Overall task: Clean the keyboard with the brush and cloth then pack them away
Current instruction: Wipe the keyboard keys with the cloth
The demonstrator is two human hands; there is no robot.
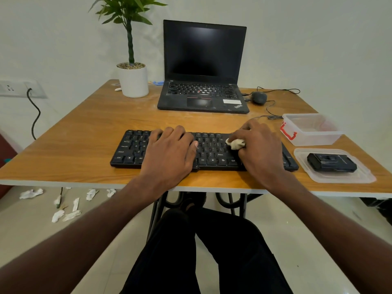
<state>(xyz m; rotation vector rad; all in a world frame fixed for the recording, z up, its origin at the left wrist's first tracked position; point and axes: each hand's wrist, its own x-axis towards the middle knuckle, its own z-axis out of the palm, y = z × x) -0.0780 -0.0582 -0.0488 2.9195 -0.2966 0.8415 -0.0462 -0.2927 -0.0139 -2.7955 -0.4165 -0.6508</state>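
A black keyboard (212, 152) lies across the front of the wooden table (84, 132). My left hand (169, 151) rests flat on its middle keys with fingers spread. My right hand (261, 145) grips a small crumpled white cloth (235, 143) and presses it on the keys at the keyboard's right side. To the right, a black box-shaped brush tool (332, 163) sits on a clear plastic lid (360, 177). Behind the lid stands an open clear container (311, 135) with a red clasp.
An open black laptop (203, 66) stands at the back centre, with a potted plant (132, 80) to its left and a dark wired mouse (259, 97) to its right. A thin cable runs toward the container. White paper scraps (67, 213) litter the floor at the left.
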